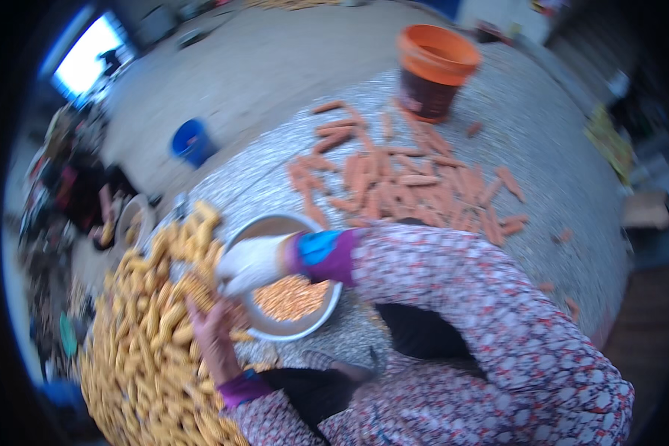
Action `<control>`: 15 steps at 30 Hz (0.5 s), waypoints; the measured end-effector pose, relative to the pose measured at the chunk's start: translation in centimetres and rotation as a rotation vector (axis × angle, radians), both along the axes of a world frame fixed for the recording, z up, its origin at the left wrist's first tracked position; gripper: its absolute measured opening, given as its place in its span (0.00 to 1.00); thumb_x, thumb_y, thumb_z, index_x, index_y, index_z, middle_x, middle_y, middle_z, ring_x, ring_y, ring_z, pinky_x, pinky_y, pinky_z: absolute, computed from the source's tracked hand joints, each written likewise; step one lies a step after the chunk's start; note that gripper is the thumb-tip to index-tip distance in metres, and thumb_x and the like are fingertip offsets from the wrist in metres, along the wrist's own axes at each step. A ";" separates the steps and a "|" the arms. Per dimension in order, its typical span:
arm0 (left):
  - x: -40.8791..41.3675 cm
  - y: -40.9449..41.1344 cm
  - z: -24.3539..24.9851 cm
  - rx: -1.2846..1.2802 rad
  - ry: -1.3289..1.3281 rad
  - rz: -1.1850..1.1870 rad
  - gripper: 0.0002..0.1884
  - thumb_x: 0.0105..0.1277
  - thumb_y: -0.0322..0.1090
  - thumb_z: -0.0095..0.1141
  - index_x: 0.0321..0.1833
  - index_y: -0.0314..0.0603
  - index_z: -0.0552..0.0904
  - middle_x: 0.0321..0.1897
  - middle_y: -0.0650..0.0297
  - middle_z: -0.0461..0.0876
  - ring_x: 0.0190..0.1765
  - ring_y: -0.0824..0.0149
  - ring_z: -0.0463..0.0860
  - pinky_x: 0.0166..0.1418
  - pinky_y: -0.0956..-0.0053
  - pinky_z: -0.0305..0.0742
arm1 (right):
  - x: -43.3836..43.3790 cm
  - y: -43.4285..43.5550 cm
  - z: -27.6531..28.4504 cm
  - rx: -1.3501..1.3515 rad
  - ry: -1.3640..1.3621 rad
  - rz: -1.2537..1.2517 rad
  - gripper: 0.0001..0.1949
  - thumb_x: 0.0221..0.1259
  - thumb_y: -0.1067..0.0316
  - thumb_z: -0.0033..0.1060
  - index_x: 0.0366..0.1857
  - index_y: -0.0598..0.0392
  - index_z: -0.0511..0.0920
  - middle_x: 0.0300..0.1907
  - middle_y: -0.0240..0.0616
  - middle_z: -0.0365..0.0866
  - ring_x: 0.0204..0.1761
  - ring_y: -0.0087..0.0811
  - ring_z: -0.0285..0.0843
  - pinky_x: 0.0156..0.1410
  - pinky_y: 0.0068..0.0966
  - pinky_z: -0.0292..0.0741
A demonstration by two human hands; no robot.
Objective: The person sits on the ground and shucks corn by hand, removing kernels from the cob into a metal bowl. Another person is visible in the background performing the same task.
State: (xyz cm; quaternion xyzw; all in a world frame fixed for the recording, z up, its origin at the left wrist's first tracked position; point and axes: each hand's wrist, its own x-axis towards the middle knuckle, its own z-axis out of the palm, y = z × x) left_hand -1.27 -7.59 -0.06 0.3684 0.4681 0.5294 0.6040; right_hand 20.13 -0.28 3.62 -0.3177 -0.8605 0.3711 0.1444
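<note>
My bare left hand (214, 331) is over the heap of yellow corn ears (145, 357), with one ear of corn (198, 292) between its thumb and fingers. A white glove covers my right hand (248, 266), which reaches across the bowl to that same ear. Blur hides whether the gloved fingers are closed on it. Below my right wrist stands a wide metal bowl (331, 295). Loose orange-yellow corn kernels (291, 296) lie in it, partly hidden by my right hand and cuff.
Beyond the bowl, bare reddish corncobs (418, 187) lie scattered on a pale woven sheet (557, 167). An orange-rimmed bucket (437, 58) stands behind them. A blue bucket (192, 142) is on the floor. At left, another person (86, 195) sits beside a pale basin (135, 223).
</note>
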 end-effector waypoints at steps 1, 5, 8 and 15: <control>-0.3 -0.3 0.6 -0.086 -0.004 0.010 0.26 0.65 0.25 0.58 0.65 0.42 0.67 0.45 0.60 0.81 0.43 0.67 0.83 0.39 0.72 0.80 | -0.8 0.4 -1.3 0.047 -0.035 -0.010 0.20 0.59 0.52 0.54 0.38 0.62 0.83 0.34 0.56 0.83 0.41 0.54 0.82 0.49 0.43 0.77; -3.7 -0.1 -0.7 -0.036 0.112 0.062 0.28 0.62 0.22 0.62 0.65 0.35 0.67 0.48 0.56 0.82 0.45 0.63 0.84 0.50 0.67 0.81 | -2.7 0.1 -2.3 0.112 -0.125 0.056 0.19 0.53 0.53 0.60 0.40 0.58 0.86 0.36 0.52 0.86 0.42 0.50 0.85 0.48 0.41 0.79; 0.8 1.3 -2.1 -0.019 0.002 0.030 0.29 0.65 0.25 0.59 0.69 0.32 0.67 0.51 0.55 0.82 0.52 0.64 0.82 0.58 0.75 0.75 | -3.3 0.3 -9.5 -0.011 -0.170 0.035 0.17 0.55 0.54 0.61 0.41 0.54 0.87 0.38 0.47 0.87 0.43 0.47 0.85 0.48 0.40 0.80; -5.5 -0.9 -2.3 -0.071 0.118 0.201 0.23 0.69 0.34 0.55 0.64 0.29 0.74 0.62 0.51 0.78 0.63 0.59 0.78 0.69 0.62 0.71 | -10.7 -2.7 -11.8 0.084 0.022 0.160 0.14 0.56 0.56 0.60 0.37 0.53 0.87 0.38 0.46 0.87 0.43 0.46 0.86 0.47 0.40 0.80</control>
